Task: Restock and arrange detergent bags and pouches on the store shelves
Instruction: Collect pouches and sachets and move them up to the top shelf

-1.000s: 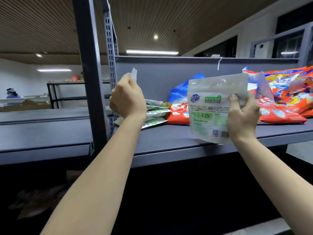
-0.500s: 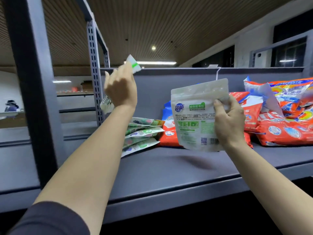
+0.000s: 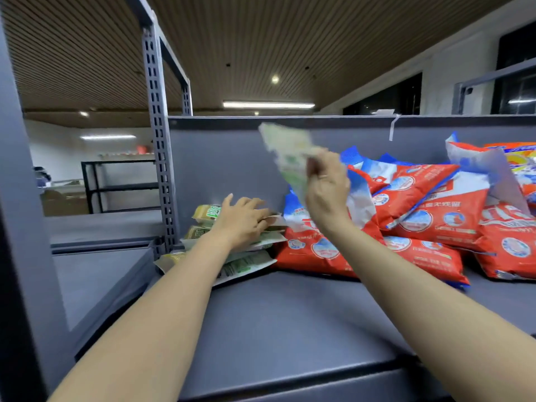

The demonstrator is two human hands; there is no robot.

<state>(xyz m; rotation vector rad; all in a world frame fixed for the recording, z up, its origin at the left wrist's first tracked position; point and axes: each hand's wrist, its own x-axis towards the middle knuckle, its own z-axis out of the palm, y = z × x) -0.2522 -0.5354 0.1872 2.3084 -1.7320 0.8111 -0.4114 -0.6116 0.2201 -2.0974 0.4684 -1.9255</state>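
A stack of white-and-green detergent pouches [image 3: 243, 264] lies flat at the left end of the grey shelf [image 3: 290, 314], against the upright post. My left hand [image 3: 242, 220] rests on top of this stack with fingers spread and fairly straight. My right hand [image 3: 327, 192] holds another white-and-green pouch [image 3: 290, 152] tilted up in the air above the shelf; the pouch is blurred. Behind it lie red-and-blue detergent bags [image 3: 420, 227] piled on the shelf.
A perforated grey upright post [image 3: 158, 158] bounds the shelf on the left, and a grey back panel [image 3: 226, 158] closes it behind. More orange bags [image 3: 522, 163] sit at far right. A lower grey shelf surface [image 3: 95, 274] lies left of the post.
My left hand came down from the air and laid its pouch on the stack. My right hand swung its pouch up and to the left. The camera moved closer to the shelf.
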